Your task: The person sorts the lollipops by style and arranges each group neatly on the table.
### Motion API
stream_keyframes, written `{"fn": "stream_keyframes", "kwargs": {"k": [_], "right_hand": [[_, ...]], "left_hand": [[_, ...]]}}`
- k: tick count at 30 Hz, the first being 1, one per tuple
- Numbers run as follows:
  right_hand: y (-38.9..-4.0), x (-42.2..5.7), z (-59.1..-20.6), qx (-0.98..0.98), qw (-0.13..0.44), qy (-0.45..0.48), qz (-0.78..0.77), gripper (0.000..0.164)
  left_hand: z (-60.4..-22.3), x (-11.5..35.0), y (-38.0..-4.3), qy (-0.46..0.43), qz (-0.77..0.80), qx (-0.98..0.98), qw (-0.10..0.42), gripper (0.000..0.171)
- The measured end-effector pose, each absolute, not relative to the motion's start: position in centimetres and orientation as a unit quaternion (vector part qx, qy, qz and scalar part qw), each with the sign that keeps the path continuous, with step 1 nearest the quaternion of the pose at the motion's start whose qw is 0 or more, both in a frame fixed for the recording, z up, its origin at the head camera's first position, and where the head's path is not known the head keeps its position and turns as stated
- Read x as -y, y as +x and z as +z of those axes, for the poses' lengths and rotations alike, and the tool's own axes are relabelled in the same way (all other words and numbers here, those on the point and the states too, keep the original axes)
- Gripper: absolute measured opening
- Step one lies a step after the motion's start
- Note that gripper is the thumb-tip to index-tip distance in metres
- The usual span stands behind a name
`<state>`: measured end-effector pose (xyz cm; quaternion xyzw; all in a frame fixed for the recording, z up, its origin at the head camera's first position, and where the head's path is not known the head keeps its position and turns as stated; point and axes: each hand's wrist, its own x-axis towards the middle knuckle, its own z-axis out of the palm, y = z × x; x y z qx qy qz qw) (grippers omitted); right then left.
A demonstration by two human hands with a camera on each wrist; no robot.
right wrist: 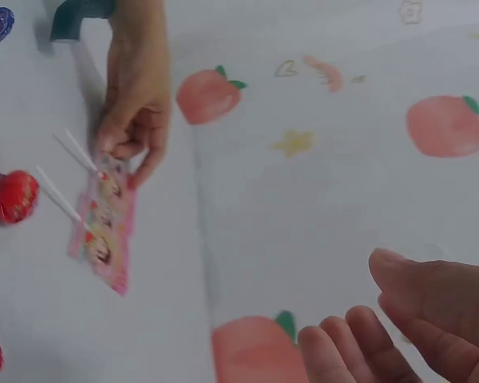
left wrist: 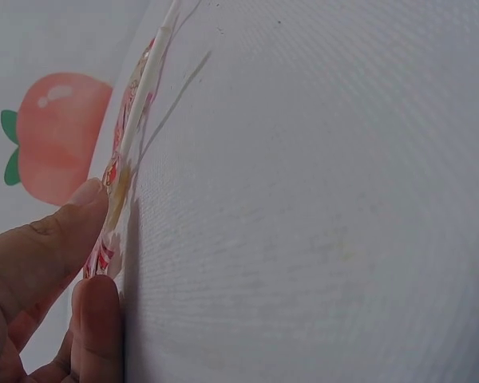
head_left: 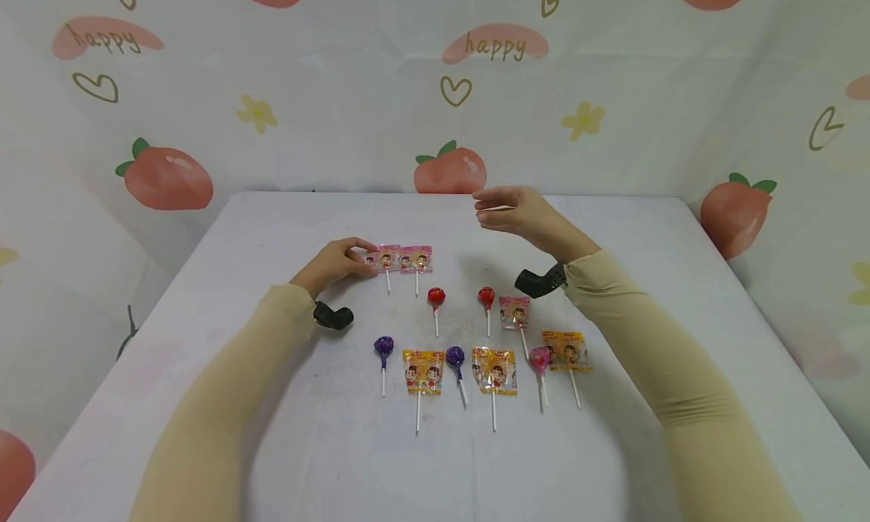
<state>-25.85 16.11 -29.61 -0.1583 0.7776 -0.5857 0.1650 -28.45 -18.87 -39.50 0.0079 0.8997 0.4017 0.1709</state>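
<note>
A flat lollipop in a clear-and-pink printed wrapper [head_left: 386,259] lies toward the far edge of the white-covered table [head_left: 306,446], closer to the far left corner than to the far right one, its white stick pointing nearward. The left hand [head_left: 336,262] pinches the wrapper's left end between thumb and fingers. A matching pink-wrapped lollipop [head_left: 416,259] lies just beside it on the right. The right hand [head_left: 513,211] is raised near the far edge, its fingers slightly bent and parted from the thumb, holding nothing. Nearer the person are two round red lollipops [head_left: 485,296], then a third pink-wrapped lollipop [head_left: 514,310]. Beyond these, farther from the far edge, come two round purple lollipops [head_left: 384,346], three flat lollipops in yellow-orange wrappers [head_left: 423,371] and a round pink lollipop [head_left: 540,358]. Beige sleeves [head_left: 224,401] cover both arms.
</note>
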Motion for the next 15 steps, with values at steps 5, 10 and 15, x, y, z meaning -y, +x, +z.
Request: {"fn": "stream_keyframes", "kwargs": {"k": [5,10,15], "right_hand": [[-24.5,-18.8,-28.9,-0.801,0.121,-0.157,-0.565,0.047],[-23.1,-20.9,-29.5,-0.819,0.074,-0.166,-0.545,0.047],[-21.9,-22.1,-30.8,-0.838,0.045,-0.168,-0.517,0.045]], "left_hand": [[-39.7,18.9,-28.5,0.01,0.401,-0.9,0.17,0.054],[-39.7,18.9,-28.3,0.013,0.401,-0.9,0.168,0.054],[-39.7,18.9,-28.4,0.01,0.402,-0.9,0.169,0.054]]}}
